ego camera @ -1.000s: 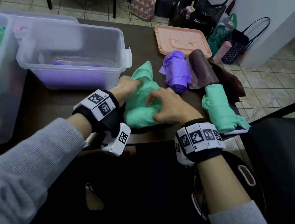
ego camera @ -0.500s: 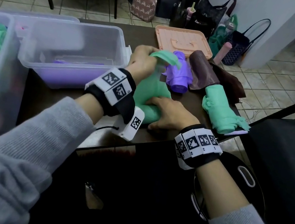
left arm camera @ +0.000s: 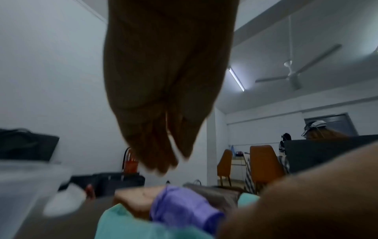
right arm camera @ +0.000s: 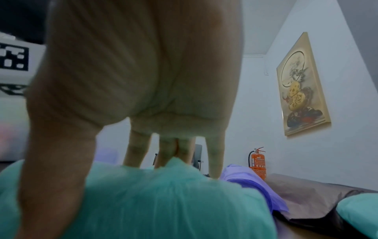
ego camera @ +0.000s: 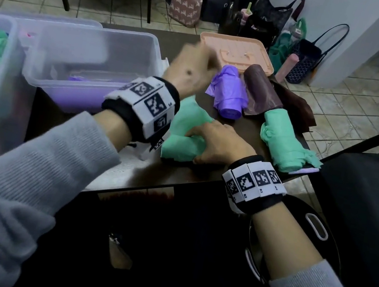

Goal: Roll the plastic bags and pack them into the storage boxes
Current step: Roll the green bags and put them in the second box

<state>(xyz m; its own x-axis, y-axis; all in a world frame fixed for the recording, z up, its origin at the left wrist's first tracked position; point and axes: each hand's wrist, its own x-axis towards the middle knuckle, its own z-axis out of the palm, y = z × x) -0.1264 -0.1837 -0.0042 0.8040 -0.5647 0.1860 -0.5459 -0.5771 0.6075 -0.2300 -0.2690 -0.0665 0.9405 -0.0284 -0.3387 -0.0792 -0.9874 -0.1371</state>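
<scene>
Both blurred: left hand (ego camera: 190,72), green bag (ego camera: 185,130) beneath it.

Sleeves: we wear a ribbed grey knit sweater (ego camera: 32,181), its cuffs pushed back from the wrists.
Left wrist: our left hand (ego camera: 190,72) sits past a black fabric wristband (ego camera: 139,106) wrapped with white square panels printed with black pixel markers.
Right wrist: behind our right hand (ego camera: 221,144), a matching black band with white marker panels (ego camera: 255,182) carries small printed labels under each code.
Camera unit: a white block with one more marker (ego camera: 158,144) hangs beneath the left band.
</scene>
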